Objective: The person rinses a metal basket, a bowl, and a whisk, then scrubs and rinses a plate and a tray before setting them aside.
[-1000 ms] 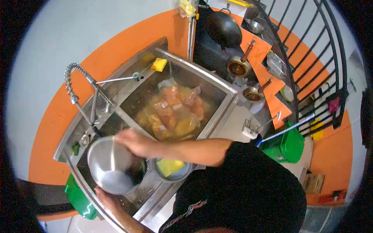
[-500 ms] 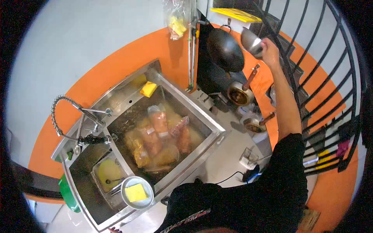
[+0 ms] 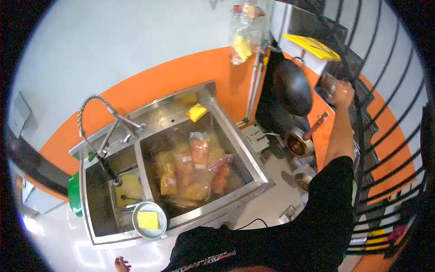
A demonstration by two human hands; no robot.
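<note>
On the far right, my right hand (image 3: 343,94) is closed on the rim of a shiny metal bowl (image 3: 327,85), beside the orange wall under the stair railing. A black wok (image 3: 292,87) hangs just left of the bowl. Below are a long-handled pot (image 3: 297,143) and its brown handle (image 3: 314,127). My left hand (image 3: 122,264) shows at the bottom left edge, fingers loosely apart and holding nothing, below the sink. Nearest to it is a round metal bowl (image 3: 141,232) with a yellow sponge (image 3: 148,220) inside, on the sink's front rim.
The steel sink (image 3: 258,181) holds several bagged food packs (image 3: 199,154) in cloudy water. A spring-hose faucet (image 3: 95,97) rises behind the left basin. Another yellow sponge (image 3: 196,112) lies on the back rim. Black railings (image 3: 385,136) border the right side.
The view has turned, so the sink and wok sit further right. My right hand has brought the metal bowl lower beside the wok. More of my left hand shows, away from the sink edge.
</note>
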